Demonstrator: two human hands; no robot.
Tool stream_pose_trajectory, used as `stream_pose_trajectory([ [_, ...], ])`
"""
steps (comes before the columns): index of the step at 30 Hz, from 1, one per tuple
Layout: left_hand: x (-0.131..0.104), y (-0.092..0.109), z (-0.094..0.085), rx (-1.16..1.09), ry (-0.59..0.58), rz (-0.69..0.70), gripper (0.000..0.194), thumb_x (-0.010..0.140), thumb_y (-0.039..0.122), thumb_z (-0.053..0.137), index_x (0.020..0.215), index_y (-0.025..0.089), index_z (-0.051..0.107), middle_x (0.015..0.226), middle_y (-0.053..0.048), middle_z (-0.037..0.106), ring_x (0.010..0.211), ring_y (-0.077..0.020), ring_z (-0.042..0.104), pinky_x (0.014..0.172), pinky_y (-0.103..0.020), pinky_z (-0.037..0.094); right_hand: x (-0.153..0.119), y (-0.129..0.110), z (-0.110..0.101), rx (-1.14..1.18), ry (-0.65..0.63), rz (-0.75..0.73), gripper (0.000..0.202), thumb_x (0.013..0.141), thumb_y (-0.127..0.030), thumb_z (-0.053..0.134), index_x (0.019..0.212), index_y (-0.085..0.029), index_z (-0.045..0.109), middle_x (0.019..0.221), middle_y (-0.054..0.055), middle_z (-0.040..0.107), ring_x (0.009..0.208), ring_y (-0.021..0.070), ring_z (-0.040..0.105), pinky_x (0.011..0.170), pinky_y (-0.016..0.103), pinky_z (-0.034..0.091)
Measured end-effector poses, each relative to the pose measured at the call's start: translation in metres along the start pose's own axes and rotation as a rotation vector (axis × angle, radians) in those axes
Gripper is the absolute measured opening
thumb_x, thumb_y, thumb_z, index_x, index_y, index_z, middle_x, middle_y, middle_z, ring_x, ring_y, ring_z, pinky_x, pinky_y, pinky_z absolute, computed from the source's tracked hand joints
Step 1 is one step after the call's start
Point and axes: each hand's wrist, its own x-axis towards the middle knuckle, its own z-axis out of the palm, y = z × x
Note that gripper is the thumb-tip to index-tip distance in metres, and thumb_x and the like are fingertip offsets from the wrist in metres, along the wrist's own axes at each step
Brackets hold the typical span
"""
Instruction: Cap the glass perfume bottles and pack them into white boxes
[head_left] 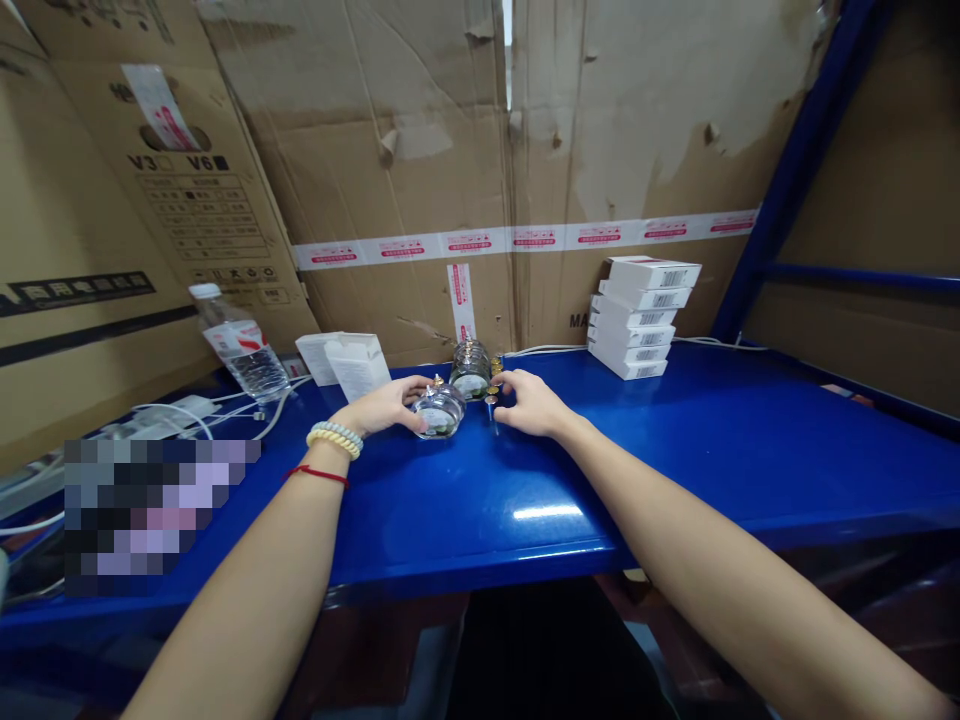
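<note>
In the head view my left hand (386,405) has its thumb and fingers around a clear, rounded glass bottle (440,413) with a pale label and a small gold-coloured neck. Just behind it, a row of similar glass bottles (470,372) stands on the blue table. My right hand (531,402) is right of these, thumb and index finger curved and apart. Close to those fingertips are several small shiny gold and silver pieces (492,400), perhaps caps. Whether the fingertips touch one is too small to make out.
A stack of white boxes (637,335) stands at the back right. Two white boxes (358,365) and a water bottle (241,343) are at the left, near white cables and a power strip (176,412). Cardboard (405,180) walls the back; a blue post (787,170) rises at right.
</note>
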Motion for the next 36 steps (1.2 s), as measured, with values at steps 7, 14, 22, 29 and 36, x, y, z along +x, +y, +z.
stream_pose_trajectory([
  [7, 0.011, -0.006, 0.009, 0.165, 0.078, 0.061, 0.067, 0.042, 0.023, 0.075, 0.105, 0.017, 0.052, 0.127, -0.011, 0.050, 0.117, -0.0299, 0.050, 0.102, -0.042, 0.039, 0.003, 0.001, 0.003, -0.030, 0.022, 0.171, 0.060, 0.071, -0.040, 0.061, 0.128, -0.022, 0.052, 0.133, 0.014, 0.041, 0.120, 0.0338, 0.035, 0.098, 0.049, 0.031],
  [14, 0.023, -0.010, 0.029, 0.108, 0.036, 0.060, 0.081, 0.048, 0.016, 0.066, 0.120, 0.015, 0.029, 0.121, -0.014, 0.047, 0.110, -0.0295, 0.051, 0.095, -0.047, 0.041, 0.014, 0.002, 0.010, -0.041, -0.078, 0.196, 0.064, 0.072, -0.044, 0.058, 0.134, -0.032, 0.046, 0.152, 0.008, 0.015, 0.136, 0.0365, 0.011, 0.104, 0.054, 0.017],
  [22, 0.029, -0.018, 0.026, 0.026, 0.034, 0.148, 0.106, 0.045, 0.014, 0.075, 0.136, 0.017, 0.019, 0.141, -0.020, 0.032, 0.130, -0.0316, 0.035, 0.108, -0.045, 0.028, 0.013, -0.005, 0.011, -0.025, -0.211, 0.209, 0.073, 0.070, -0.046, 0.060, 0.139, -0.043, 0.036, 0.155, 0.001, 0.007, 0.138, 0.0367, 0.004, 0.105, 0.055, 0.010],
  [29, 0.021, -0.014, 0.017, 0.062, 0.002, 0.061, 0.099, 0.045, 0.014, 0.076, 0.134, 0.015, 0.031, 0.130, -0.016, 0.048, 0.123, -0.0301, 0.046, 0.105, -0.046, 0.032, 0.013, -0.001, 0.009, 0.003, -0.094, 0.247, 0.070, 0.073, -0.043, 0.056, 0.141, -0.035, 0.036, 0.153, 0.007, 0.017, 0.137, 0.0362, 0.015, 0.104, 0.054, 0.018],
  [36, 0.013, -0.013, 0.008, 0.038, -0.027, 0.005, 0.093, 0.045, 0.012, 0.072, 0.131, 0.017, 0.036, 0.130, -0.013, 0.050, 0.123, -0.0310, 0.046, 0.103, -0.045, 0.036, 0.015, 0.016, -0.001, 0.047, 0.129, 0.349, 0.040, 0.082, -0.027, 0.043, 0.117, -0.024, 0.062, 0.128, 0.008, 0.056, 0.121, 0.0291, 0.043, 0.099, 0.045, 0.034],
])
